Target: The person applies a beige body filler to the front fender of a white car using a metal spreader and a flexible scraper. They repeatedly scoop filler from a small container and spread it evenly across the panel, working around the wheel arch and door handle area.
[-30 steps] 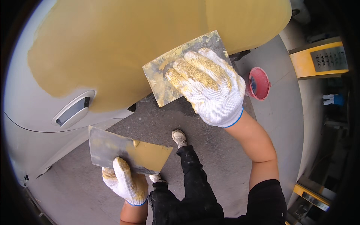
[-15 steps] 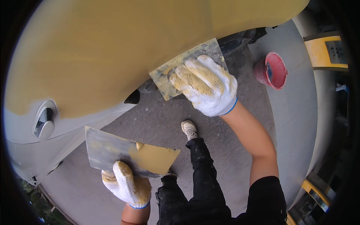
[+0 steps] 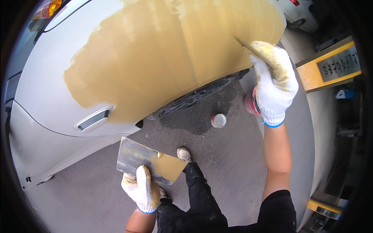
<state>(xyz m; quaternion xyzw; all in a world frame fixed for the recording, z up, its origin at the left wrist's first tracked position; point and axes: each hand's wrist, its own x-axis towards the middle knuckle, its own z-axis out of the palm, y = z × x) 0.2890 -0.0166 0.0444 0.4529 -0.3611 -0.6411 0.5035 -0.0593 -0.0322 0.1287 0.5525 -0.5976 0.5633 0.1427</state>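
Note:
My left hand, in a white knit glove, grips the lower edge of a flat metal plate with its thumb on top. Smooth yellow filler covers the plate's right part. Up at the right, my gloved right hand, its fingers stained yellow, is closed round a thin spreader seen nearly edge-on and blurred. The spreader is over the right part of the car's side panel, which bears a broad coat of yellow filler. Whether its edge touches the panel I cannot tell.
Left of the coat is a silver door handle. Under the panel shows a dark wheel. A round can stands on the ground, and a red bucket is partly hidden behind my right hand. Another white car is far right.
My right hand has moved up and right with the spreader, which has turned from flat to edge-on. My view has shifted, showing more panel and the can. The left hand still holds the plate.

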